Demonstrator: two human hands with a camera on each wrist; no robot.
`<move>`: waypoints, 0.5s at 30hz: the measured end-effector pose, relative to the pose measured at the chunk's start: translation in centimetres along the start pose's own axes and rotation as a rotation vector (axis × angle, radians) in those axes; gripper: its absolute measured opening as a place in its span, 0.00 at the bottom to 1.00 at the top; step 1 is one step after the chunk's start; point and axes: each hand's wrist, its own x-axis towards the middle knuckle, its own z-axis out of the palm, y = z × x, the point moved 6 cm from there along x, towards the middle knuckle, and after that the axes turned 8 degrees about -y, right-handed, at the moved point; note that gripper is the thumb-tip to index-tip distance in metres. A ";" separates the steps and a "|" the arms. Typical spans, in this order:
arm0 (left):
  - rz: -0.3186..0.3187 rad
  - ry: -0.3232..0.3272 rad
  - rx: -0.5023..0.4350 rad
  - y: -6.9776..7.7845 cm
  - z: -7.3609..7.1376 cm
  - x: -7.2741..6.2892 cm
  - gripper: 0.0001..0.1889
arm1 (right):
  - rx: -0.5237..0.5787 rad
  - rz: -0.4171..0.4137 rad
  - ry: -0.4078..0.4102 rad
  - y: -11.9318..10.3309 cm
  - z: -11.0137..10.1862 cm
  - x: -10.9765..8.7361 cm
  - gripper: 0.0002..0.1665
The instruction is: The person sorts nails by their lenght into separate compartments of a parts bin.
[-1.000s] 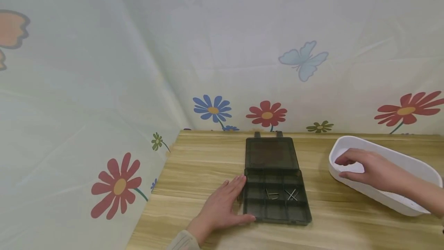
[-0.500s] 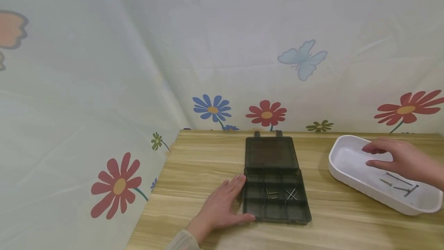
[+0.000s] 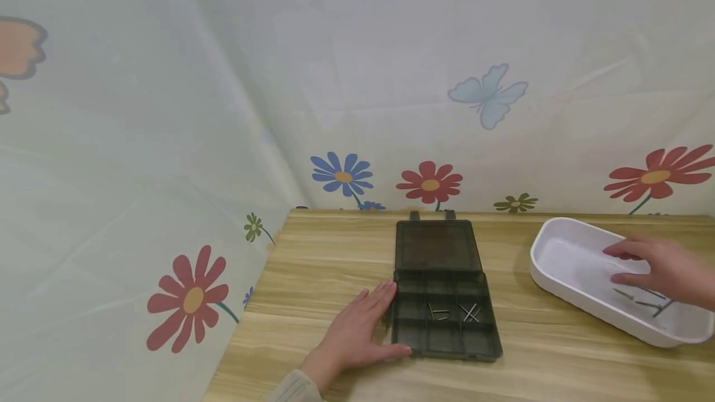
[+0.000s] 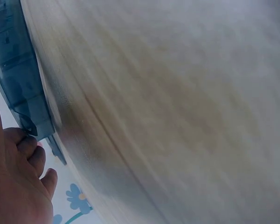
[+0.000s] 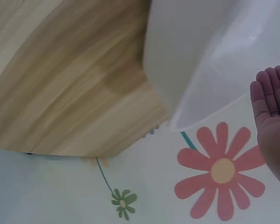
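Observation:
My left hand (image 3: 357, 330) rests against the left side of a dark see-through compartment box (image 3: 447, 343), fingers along its edge and thumb at the near corner. The box lies with its lid (image 3: 438, 245) folded back. Two middle compartments hold brass-coloured screws (image 3: 439, 311) and crossed silver nails (image 3: 470, 313). Over a white oblong tray (image 3: 575, 299) hovers my right hand (image 3: 670, 272), thumb and fingers apart with nothing between them. Below it in the tray lie several screws and nails (image 3: 648, 304), partly hidden by the hand. In the left wrist view, my fingers touch the box (image 4: 23, 79).
Box and tray stand on a wood-grain table (image 3: 329, 253), the tray at the right. Behind and to the left hangs a pale sheet (image 3: 363, 79) printed with flowers and butterflies, close along the table's edge.
My right hand has moved right from the tray's left end to over the screws and nails, lowering slightly in the last half second. My left hand and the box have stayed in place.

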 end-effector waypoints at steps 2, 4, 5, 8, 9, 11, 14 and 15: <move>-0.001 0.000 -0.002 0.0 0.0 0.0 0.60 | -0.001 0.004 -0.011 0.3 0.5 -0.2 0.30; -0.004 -0.001 -0.003 -0.1 0.0 0.0 0.60 | 0.013 0.026 -0.060 0.8 1.1 -0.4 0.30; -0.005 -0.002 -0.004 -0.1 0.0 0.0 0.60 | 0.024 0.036 -0.086 1.0 1.3 -0.4 0.30; -0.007 -0.003 -0.009 -0.1 0.0 0.0 0.60 | 0.042 0.072 -0.160 1.6 2.1 -0.5 0.30; -0.008 -0.004 -0.009 -0.1 0.0 0.0 0.60 | 0.043 0.078 -0.170 1.8 2.4 -0.6 0.29; -0.009 -0.003 -0.010 -0.1 0.1 0.0 0.60 | 0.030 0.068 -0.165 2.1 2.9 -0.7 0.28; -0.008 -0.004 -0.007 -0.1 0.1 -0.1 0.60 | -0.012 0.021 -0.103 2.2 3.4 -1.0 0.25; -0.008 -0.004 -0.004 -0.1 0.0 -0.1 0.60 | -0.026 -0.001 -0.069 2.1 3.5 -1.2 0.25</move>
